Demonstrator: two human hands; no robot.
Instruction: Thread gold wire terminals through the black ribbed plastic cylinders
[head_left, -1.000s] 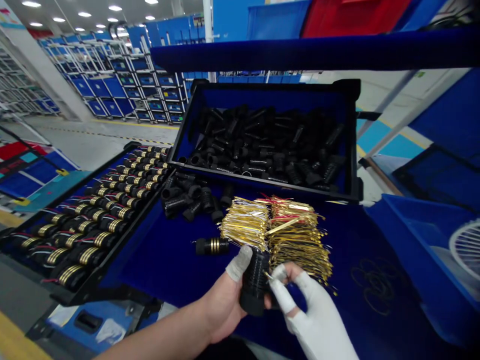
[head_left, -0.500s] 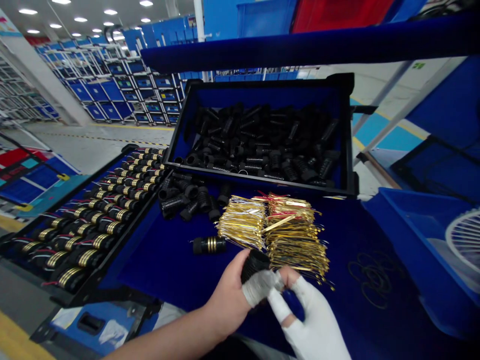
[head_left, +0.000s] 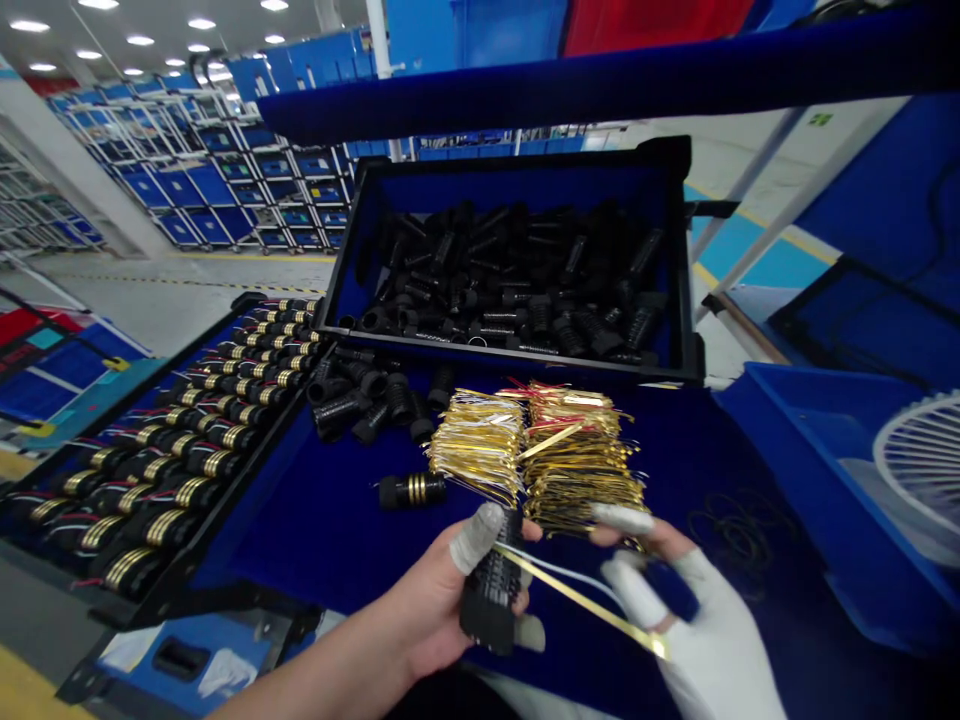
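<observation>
A black ribbed sleeve (head_left: 491, 590) is held low in front of the bench (head_left: 330, 520), close to the person. A thin gold strip (head_left: 581, 603) with a white wire beside it runs from the top of the sleeve to the right and downward; it seems to be kept stretched so that it can be guided around or into the sleeve. The left hand (head_left: 442, 600) is closed around the sleeve, with a covered thumb (head_left: 474, 535) pressed on its upper end, probably to keep the strip's end in place. The right hand (head_left: 694, 625), in a white glove, is narrowly closed, and the far end of the strip is pinched near its palm side. Just behind the hands, two heaps of gold strips (head_left: 540, 450) are laid on the blue cloth. One finished piece with gold rings (head_left: 411, 490) lies to their left. Loose black sleeves (head_left: 367, 395) are piled further back, before a black crate (head_left: 517, 270). At the left, a tray of finished pieces (head_left: 172, 450) is placed.
</observation>
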